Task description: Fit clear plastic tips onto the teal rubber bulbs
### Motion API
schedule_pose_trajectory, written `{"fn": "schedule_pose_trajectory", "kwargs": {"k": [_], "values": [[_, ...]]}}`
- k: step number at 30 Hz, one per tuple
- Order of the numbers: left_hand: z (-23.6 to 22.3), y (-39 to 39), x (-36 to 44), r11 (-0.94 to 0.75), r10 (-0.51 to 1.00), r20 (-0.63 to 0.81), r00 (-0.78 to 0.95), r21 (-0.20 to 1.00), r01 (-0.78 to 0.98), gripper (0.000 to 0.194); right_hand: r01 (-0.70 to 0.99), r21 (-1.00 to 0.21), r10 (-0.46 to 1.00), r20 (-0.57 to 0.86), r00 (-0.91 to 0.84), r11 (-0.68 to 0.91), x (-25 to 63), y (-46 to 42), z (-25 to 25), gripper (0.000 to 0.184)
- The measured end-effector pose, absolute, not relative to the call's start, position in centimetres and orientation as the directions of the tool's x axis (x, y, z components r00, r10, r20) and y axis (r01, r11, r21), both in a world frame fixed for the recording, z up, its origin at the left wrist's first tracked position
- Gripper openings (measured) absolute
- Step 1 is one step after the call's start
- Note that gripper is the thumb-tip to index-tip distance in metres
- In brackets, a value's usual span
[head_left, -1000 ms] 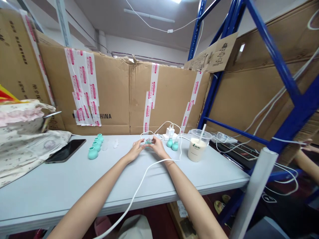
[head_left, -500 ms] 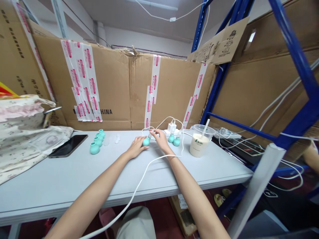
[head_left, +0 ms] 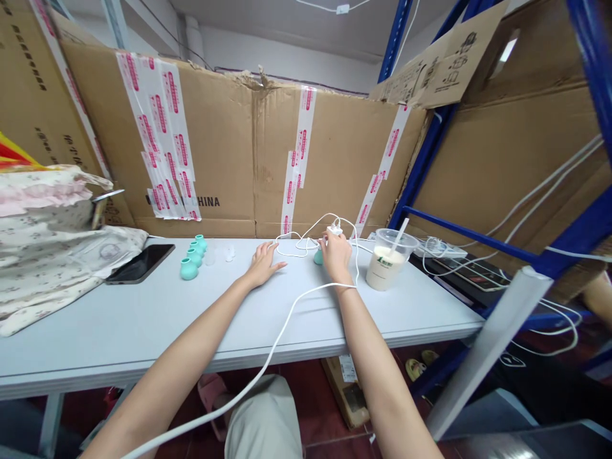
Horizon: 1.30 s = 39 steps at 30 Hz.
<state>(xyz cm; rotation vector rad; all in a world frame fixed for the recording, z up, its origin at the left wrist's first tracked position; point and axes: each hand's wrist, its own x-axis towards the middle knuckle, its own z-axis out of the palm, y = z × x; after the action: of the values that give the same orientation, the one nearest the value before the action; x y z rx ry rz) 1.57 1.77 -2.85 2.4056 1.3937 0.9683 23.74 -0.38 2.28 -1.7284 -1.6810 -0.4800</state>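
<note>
My right hand (head_left: 337,256) has its fingers closed at the top of a small teal rubber bulb (head_left: 318,257), which stands on the table. The hand hides the bulb's upper end and the area right behind it. My left hand (head_left: 262,264) rests on the tabletop with its thumb spread away from its fingers, holding nothing. Farther left, several open-necked teal bulbs (head_left: 189,269) stand in a slanting row. Beside them lie small clear plastic pieces (head_left: 230,254), too small to make out well.
A white cable (head_left: 287,322) loops over my right wrist to a white charger (head_left: 335,229). A cup of milky drink with a straw (head_left: 385,264) stands right of my hand. A dark phone (head_left: 141,263) and a floral cloth bag (head_left: 52,255) lie left. Cardboard (head_left: 224,153) walls the back.
My left hand has let go of the teal bulb. My right hand has carried that bulb rightward, to where two others stood. The view has tilted slightly.
</note>
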Motion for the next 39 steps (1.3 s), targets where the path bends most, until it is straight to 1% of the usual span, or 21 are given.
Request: {"fn": "schedule_pose_trajectory", "kwargs": {"k": [2, 5, 11, 15, 17, 20, 22, 25, 27, 29, 31, 32, 33, 35, 37, 39], "values": [[-2.9, 1.8, 1.6, -0.539, 0.83, 0.434, 0.35, 0.463, 0.704, 0.065, 0.986, -0.167, 0.731, 0.675, 0.104, 0.015, 23.9, -0.4, 2.4, 0.025], [-3.0, 1.8, 1.6, -0.546, 0.825, 0.431, 0.365, 0.443, 0.711, 0.062, 0.992, -0.125, 0.72, 0.689, 0.087, 0.0, 23.9, -0.5, 2.5, 0.025], [-2.7, 1.5, 1.6, -0.544, 0.827, 0.422, 0.371, 0.434, 0.719, 0.058, 0.995, -0.104, 0.699, 0.711, 0.077, -0.005, 23.6, -0.2, 2.0, 0.035], [-2.3, 1.1, 1.5, -0.535, 0.832, 0.425, 0.356, 0.448, 0.716, 0.054, 0.997, -0.08, 0.713, 0.7, 0.052, 0.006, 23.2, -0.2, 1.7, 0.033], [-2.1, 1.0, 1.3, -0.535, 0.83, 0.437, 0.346, 0.453, 0.713, 0.051, 0.998, -0.056, 0.703, 0.71, 0.035, 0.007, 22.9, -0.4, 1.8, 0.033], [-1.7, 1.0, 1.0, -0.529, 0.824, 0.472, 0.312, 0.446, 0.722, 0.046, 1.0, -0.014, 0.653, 0.758, 0.005, 0.008, 22.3, -0.9, 2.2, 0.04], [-1.2, 0.9, 0.7, -0.528, 0.81, 0.515, 0.282, 0.429, 0.733, 0.041, 1.0, 0.013, 0.625, 0.78, -0.027, 0.027, 21.8, -1.4, 2.5, 0.042], [0.2, 0.6, 0.2, -0.531, 0.765, 0.606, 0.218, 0.404, 0.745, 0.031, 0.992, 0.056, 0.618, 0.777, -0.115, 0.114, 20.6, -1.9, 2.6, 0.037], [1.4, 0.2, -0.5, -0.532, 0.723, 0.671, 0.164, 0.39, 0.752, 0.025, 0.973, 0.091, 0.63, 0.748, -0.208, 0.212, 19.4, -2.1, 2.2, 0.032], [2.7, -0.4, -1.8, -0.535, 0.674, 0.73, 0.113, 0.377, 0.756, 0.022, 0.931, 0.133, 0.644, 0.689, -0.333, 0.339, 17.7, -1.9, 1.7, 0.027], [3.5, -1.1, -3.9, -0.529, 0.623, 0.78, 0.055, 0.369, 0.764, 0.022, 0.86, 0.177, 0.639, 0.6, -0.48, 0.479, 15.5, -1.4, 1.2, 0.023], [3.7, -1.4, -5.2, -0.516, 0.595, 0.803, 0.01, 0.373, 0.771, 0.023, 0.824, 0.179, 0.637, 0.555, -0.536, 0.537, 14.2, -1.0, 1.1, 0.023], [3.7, -1.7, -6.5, -0.498, 0.567, 0.823, -0.044, 0.385, 0.778, 0.024, 0.805, 0.159, 0.642, 0.524, -0.56, 0.572, 12.8, -0.6, 1.1, 0.022], [3.3, -2.0, -9.0, -0.434, 0.502, 0.84, -0.209, 0.453, 0.779, 0.026, 0.773, 0.1, 0.673, 0.43, -0.601, 0.627, 9.8, 0.6, 1.3, 0.025], [2.7, -2.0, -11.0, -0.37, 0.452, 0.816, -0.361, 0.539, 0.756, 0.026, 0.74, 0.063, 0.685, 0.331, -0.649, 0.67, 6.8, 1.9, 1.6, 0.033], [2.2, -1.7, -12.1, -0.337, 0.426, 0.789, -0.444, 0.593, 0.731, 0.026, 0.751, 0.057, 0.697, 0.33, -0.636, 0.658, 4.4, 3.0, 1.7, 0.038]]}}
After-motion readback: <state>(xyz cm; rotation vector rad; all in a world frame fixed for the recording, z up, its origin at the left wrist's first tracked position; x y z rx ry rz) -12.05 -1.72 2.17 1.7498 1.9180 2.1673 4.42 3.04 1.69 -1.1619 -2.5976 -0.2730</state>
